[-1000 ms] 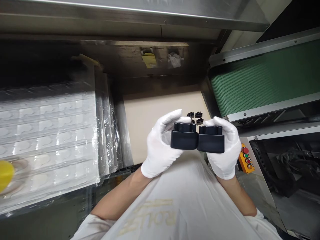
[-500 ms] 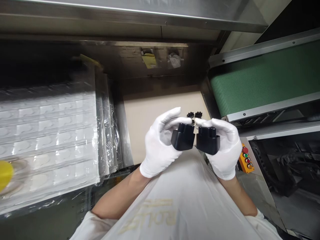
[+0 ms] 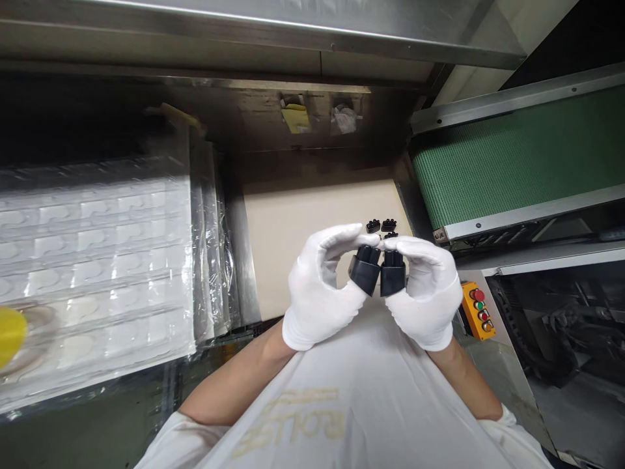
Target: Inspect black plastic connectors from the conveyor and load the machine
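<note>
In a white glove, my left hand [image 3: 322,286] pinches a black plastic part [image 3: 364,270] between thumb and fingers. My right hand [image 3: 426,290], gloved too, grips a similar black plastic part [image 3: 392,273]. Both parts have a broad, smooth body with rounded posts at the far end, and they sit side by side in front of my chest, nearly touching. Just beyond my fingertips, several small black parts with knobs [image 3: 389,225] lie on the beige work surface [image 3: 293,228]; my fingers partly cover the nearest one.
Stacked clear plastic trays [image 3: 97,260] stand at the left, with a yellow roll [image 3: 10,337] on top. To the right runs a green conveyor belt [image 3: 517,143]. An orange button box [image 3: 478,311] is below it. A metal ledge [image 3: 263,32] crosses the top.
The two black parts have been turned in my fingers and now show narrower sides. My hands have drawn slightly closer together.
</note>
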The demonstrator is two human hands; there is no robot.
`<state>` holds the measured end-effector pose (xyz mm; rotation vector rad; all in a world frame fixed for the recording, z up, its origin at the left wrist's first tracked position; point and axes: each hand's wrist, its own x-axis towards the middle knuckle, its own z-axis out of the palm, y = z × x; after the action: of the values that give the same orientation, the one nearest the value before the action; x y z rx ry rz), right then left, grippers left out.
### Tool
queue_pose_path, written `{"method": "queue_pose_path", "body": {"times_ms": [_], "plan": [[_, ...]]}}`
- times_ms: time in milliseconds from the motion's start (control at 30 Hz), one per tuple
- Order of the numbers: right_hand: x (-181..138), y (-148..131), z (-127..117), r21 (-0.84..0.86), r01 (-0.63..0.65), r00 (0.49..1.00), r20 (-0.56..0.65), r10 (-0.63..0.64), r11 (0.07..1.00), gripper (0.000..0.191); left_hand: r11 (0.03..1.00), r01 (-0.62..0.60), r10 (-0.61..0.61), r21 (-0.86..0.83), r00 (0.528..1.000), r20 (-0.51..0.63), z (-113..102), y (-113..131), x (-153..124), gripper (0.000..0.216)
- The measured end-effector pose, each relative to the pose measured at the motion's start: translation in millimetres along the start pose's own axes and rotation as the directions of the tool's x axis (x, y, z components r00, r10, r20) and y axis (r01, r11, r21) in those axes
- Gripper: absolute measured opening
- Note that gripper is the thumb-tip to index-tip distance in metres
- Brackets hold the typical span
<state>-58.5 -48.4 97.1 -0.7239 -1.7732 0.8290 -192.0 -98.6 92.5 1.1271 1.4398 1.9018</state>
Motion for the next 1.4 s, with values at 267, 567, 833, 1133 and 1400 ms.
{"method": "queue_pose_path", "body": {"times_ms": [267, 567, 833, 1133, 1400], "plan": [[18.5, 18.2, -19.7, 0.355, -0.615, 0.788, 0.251, 0.562, 0.704, 0.037, 0.743, 0.611, -0.48, -0.274, 0.771, 0.419, -18.8, -25.3, 36.2, 0.053], [2.2, 63.5, -14.1, 0.496, -0.808, 0.57, 0.523, 0.634, 0.317, 0.027, 0.657, 0.722, -0.557, -0.216, 0.658, 0.506, -23.8, -54.2, 21.3, 0.035], [17.6, 27.2, -27.7, 0.452, -0.674, 0.726, 0.549, 0.414, 0.584, 0.024, 0.988, 0.153, -0.141, 0.017, 0.856, 0.498, -30.4, -30.9, 19.5, 0.024], [21.5, -23.4, -46.6, -0.226, -0.186, 0.814, 0.51, 0.278, 0.956, 0.055, 0.969, -0.207, 0.11, 0.136, 0.851, 0.513, -40.4, -28.3, 28.7, 0.021], [21.6, -38.6, -30.3, -0.341, 0.242, 0.662, 0.742, 0.102, 0.908, 0.057, 0.91, -0.376, 0.207, 0.175, 0.778, 0.593, -45.2, -29.3, 34.1, 0.033]]}}
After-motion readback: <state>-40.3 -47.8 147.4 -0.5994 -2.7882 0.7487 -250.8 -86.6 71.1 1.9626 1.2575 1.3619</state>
